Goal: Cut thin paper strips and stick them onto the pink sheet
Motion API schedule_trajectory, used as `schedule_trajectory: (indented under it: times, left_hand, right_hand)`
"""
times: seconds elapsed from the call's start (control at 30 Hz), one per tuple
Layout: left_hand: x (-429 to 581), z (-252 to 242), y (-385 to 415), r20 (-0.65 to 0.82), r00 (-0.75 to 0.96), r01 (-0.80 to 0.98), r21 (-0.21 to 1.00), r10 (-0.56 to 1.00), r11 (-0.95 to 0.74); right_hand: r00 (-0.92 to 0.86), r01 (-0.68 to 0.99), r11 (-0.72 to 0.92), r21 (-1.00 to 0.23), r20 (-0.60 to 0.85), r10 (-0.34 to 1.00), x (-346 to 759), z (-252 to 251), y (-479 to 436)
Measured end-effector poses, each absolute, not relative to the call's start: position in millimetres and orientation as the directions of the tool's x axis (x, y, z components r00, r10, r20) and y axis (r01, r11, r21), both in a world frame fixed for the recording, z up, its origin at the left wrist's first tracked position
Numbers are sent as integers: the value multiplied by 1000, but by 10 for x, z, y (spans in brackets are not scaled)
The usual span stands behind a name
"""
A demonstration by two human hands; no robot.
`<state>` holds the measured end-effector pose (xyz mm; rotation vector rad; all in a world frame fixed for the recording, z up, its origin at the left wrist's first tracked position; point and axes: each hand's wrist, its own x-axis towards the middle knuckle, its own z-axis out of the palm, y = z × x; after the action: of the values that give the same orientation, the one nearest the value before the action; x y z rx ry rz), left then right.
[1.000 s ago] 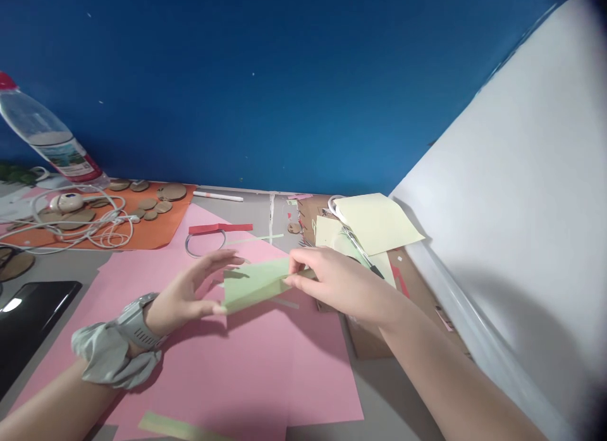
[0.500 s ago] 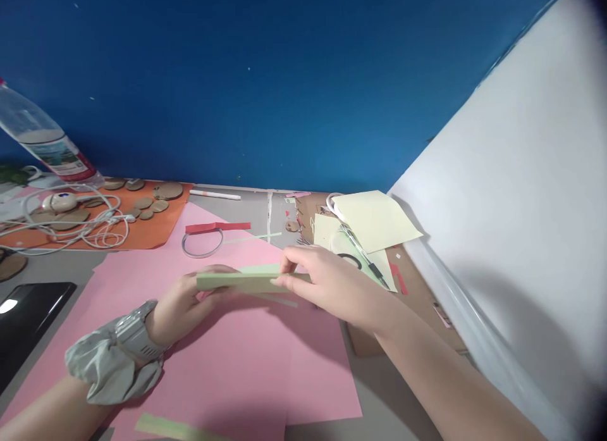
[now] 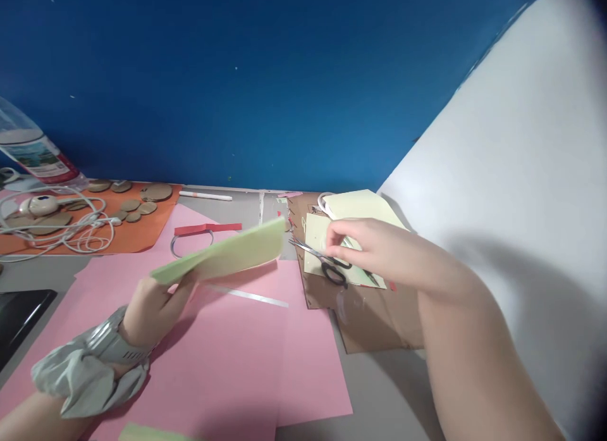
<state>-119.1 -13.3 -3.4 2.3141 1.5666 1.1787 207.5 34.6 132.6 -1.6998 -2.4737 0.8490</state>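
Observation:
My left hand point(image 3: 159, 308) is closed on a folded sheet of pale green paper point(image 3: 241, 251), pinching its left end and holding it tilted above the pink paper point(image 3: 227, 365). A watch and a grey scrunchie circle that wrist. My right hand point(image 3: 353, 242) hovers over black-handled scissors point(image 3: 334, 274), its fingers bent and the thumb a little apart from the forefinger. Whether the fingertips touch the scissors is hard to see. The scissors lie on pale yellow paper point(image 3: 313, 229), blades pointing left. A pen is partly hidden below the right hand.
Brown cardboard point(image 3: 379, 327) lies under the yellow sheets. A white strip point(image 3: 251, 297) and a red strip point(image 3: 208, 228) rest on the pink paper. Leftward are a phone point(image 3: 23, 321), tangled earphones point(image 3: 90, 223), cardboard discs on orange paper point(image 3: 142, 235) and a bottle point(image 3: 40, 156).
My right hand has let go of the green paper and moved right, over the scissors. In my left hand the paper has tilted, its right end rising. The view has shifted slightly right.

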Motion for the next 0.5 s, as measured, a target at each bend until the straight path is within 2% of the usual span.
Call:
schedule_trajectory:
  times: [0.07,0.13,0.2,0.27,0.33,0.4,0.43,0.5]
  left_hand:
    - [-1136,79,-155,678,248,731,338,692,-593]
    - [-1056,187,-191,674,436,677,192,597,-711]
    - [-977,245,-234,692,492,712,28,527,-702]
    - [-917,244,-270,676,547,749,-133,494,-649]
    - [-882,216,-285,657,559,778,-205,506,-594]
    - [-864,198,-266,685,497,819,-168,533,-549]
    - [-860,199,-242,710,426,850,-102,561,-517]
    - [-859,220,-168,732,191,899,137,654,-416]
  right_hand:
    - [-441,830,231,-507,-344,829,2108,1361,339]
    - [-544,720,214,-660,-346,764,2029,1315,311]
    - [-610,570,140,-809,-303,733,1871,1196,283]
    - [-622,418,39,-908,-254,741,1697,1049,270]
    - [-580,293,-8,-956,-184,793,1568,926,276]
    - [-514,210,0,-978,-111,851,1516,860,296]
    - [-478,187,21,-982,-73,876,1519,851,311]
    - [-400,193,86,-978,1,916,1569,871,345]
